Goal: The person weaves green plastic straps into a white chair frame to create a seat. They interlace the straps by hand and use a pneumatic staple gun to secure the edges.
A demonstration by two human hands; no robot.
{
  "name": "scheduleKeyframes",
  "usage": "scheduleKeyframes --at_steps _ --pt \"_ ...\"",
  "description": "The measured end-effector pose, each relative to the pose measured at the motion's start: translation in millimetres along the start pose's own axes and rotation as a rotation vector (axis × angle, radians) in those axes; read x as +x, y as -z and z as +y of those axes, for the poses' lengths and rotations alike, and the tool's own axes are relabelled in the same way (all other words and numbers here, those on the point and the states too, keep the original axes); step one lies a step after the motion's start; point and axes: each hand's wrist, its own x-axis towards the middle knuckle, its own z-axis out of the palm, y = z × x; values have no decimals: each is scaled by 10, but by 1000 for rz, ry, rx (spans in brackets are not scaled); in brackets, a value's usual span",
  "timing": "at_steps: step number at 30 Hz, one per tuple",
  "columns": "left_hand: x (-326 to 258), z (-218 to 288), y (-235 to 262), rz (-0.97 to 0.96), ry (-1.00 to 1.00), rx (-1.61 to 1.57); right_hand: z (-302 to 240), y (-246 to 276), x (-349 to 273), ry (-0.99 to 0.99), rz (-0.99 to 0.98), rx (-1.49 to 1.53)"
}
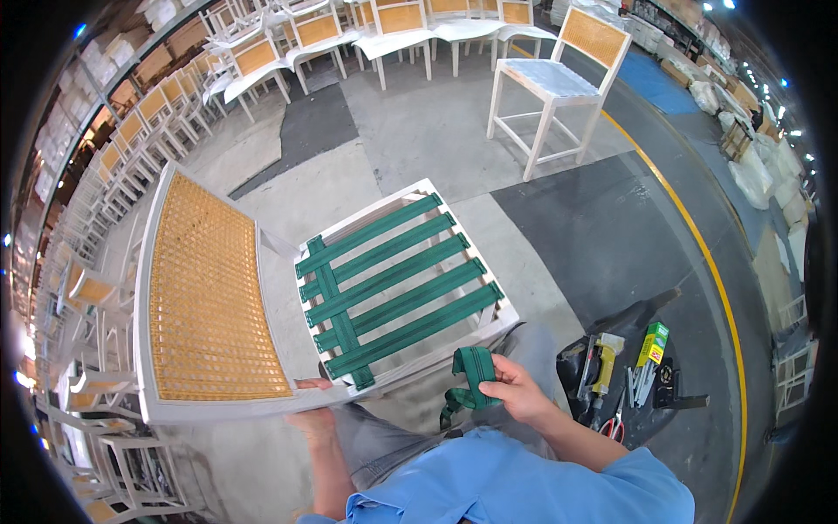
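A white wooden chair [403,382] with a woven cane back [214,297] lies tilted in front of me, against my legs. Several green webbing straps [397,272] run across its open seat frame, and one crosses under and over them near the back. My left hand [312,423] is wrapped round the chair's near rail, where back and seat meet; part of it is hidden by the wood. In my right hand [517,393], a loose length of green webbing [473,371] is pinched between thumb and fingers. Its folded end hangs beside the seat's near corner.
At my right, a yellow-bodied air stapler [602,371], a green and yellow box [652,343], metal staple strips [642,384] and red-handled scissors [614,428] lie on a dark surface. Another cane-backed chair [550,79] stands ahead. Rows of chairs [314,33] line the back and left.
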Motion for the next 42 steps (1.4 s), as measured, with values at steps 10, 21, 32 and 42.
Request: scheduleKeyframes --at_steps 10,21,32,42 --pt "9 164 996 359 -174 347 -93 -419 -70 30 -111 103" --pt "-1078 325 -874 -676 896 -259 95 -539 -140 -30 -207 -111" --pt "-1012 -189 -1202 -376 1265 90 196 -251 -546 -177 -204 -200" --pt "-713 -1020 -1439 -236 1121 -25 -92 305 -116 108 227 -371"
